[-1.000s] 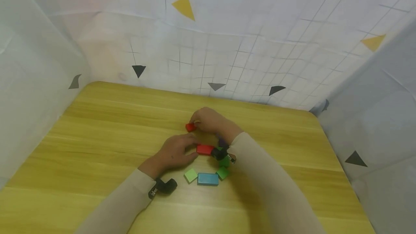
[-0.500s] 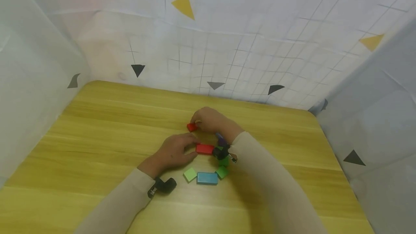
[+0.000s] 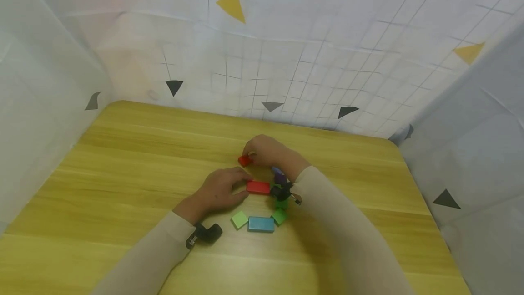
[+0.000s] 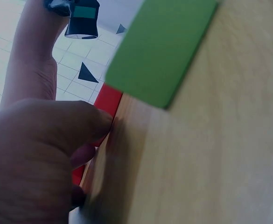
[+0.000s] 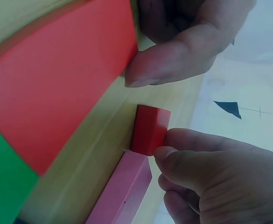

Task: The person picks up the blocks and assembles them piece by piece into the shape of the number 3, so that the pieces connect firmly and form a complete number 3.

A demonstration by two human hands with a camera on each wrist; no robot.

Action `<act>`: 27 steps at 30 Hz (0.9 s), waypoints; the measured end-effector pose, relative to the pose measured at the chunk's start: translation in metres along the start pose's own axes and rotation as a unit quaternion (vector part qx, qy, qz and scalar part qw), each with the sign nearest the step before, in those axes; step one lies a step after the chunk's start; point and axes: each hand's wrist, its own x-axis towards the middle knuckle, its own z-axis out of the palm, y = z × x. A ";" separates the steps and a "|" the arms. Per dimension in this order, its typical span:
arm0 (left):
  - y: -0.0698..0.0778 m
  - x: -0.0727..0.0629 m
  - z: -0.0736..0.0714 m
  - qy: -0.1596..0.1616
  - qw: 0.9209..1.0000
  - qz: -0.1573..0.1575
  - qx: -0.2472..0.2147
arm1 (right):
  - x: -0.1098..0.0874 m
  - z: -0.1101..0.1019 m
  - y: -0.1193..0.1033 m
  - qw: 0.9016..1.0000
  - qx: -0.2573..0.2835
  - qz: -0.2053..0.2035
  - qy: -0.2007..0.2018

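My right hand [image 3: 266,150] pinches a small red block [image 5: 148,129] between thumb and fingertips, at the far side of the layout. In the right wrist view, that block's end meets a pink block [image 5: 122,191], which the right hand hides in the head view. My left hand [image 3: 221,189] rests on the table, fingers relaxed. Its thumb and index fingertips are right at the left end of a longer red block [image 3: 258,188]. Nearer to me lie a light green block [image 3: 239,220], a blue block [image 3: 261,224] and a green block [image 3: 279,216].
More green [image 3: 281,204] and a purple block [image 3: 280,179] sit partly under the right wrist's black camera [image 3: 281,192]. The wooden table [image 3: 123,163] ends at a white grid-marked sheet [image 3: 262,58] behind; sheets also stand on both sides.
My right hand has slid the small red block slightly to the right. The left hand has stayed by the longer red block.
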 end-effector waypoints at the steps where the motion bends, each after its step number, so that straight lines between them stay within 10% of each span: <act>1: 0.000 0.000 0.000 0.001 1.000 0.000 0.001 | 0.000 0.000 0.000 1.000 -0.001 -0.001 -0.001; 27: -0.003 0.002 0.002 0.000 1.000 -0.009 0.001 | -0.002 0.001 0.009 1.000 0.004 -0.019 0.004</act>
